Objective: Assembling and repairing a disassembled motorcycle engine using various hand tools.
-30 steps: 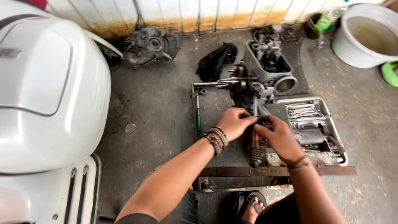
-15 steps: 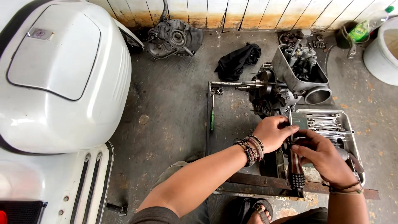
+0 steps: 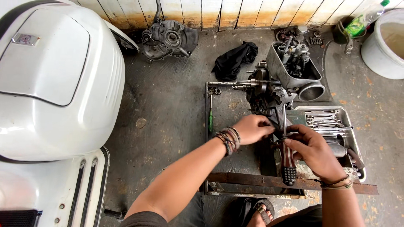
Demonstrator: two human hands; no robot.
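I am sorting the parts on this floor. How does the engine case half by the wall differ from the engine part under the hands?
The engine case half lies alone by the wooden wall, untouched; the engine part sits on a rusty metal frame near the left hand and right hand. The case half looks like a bare shell; the other part carries a shaft sticking out to the side. Both are grey, dirty metal.

Soft, even daylight, sharp focus, wide-angle edge distortion
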